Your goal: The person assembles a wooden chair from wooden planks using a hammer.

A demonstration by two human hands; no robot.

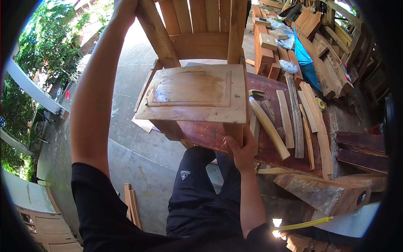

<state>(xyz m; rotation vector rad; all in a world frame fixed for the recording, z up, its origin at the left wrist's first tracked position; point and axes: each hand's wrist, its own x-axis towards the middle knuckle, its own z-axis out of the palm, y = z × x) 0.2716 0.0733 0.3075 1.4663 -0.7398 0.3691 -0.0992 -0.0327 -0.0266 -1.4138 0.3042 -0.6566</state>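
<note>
A small wooden chair (191, 90) stands in front of me, its slatted backrest (199, 45) at the far side. Its seat carries a raised panel with a glossy, darker patch across the middle. My right hand (242, 149) is wrapped round the front right leg, just under the seat. At the top edge of the view my left hand (126, 7) grips the left backrest post; most of its fingers are cut off or hidden. Beneath the chair shows a reddish-brown board surface (201, 133), which extends to the right.
Wood strips (285, 119) and a curved pale wooden handle (268, 128) lie on that surface to the right, with a yellow tape measure (321, 103) beyond. Stacked timber (264, 56) and a blue sheet (306, 63) stand farther back. Loose slats (132, 203) rest at lower left.
</note>
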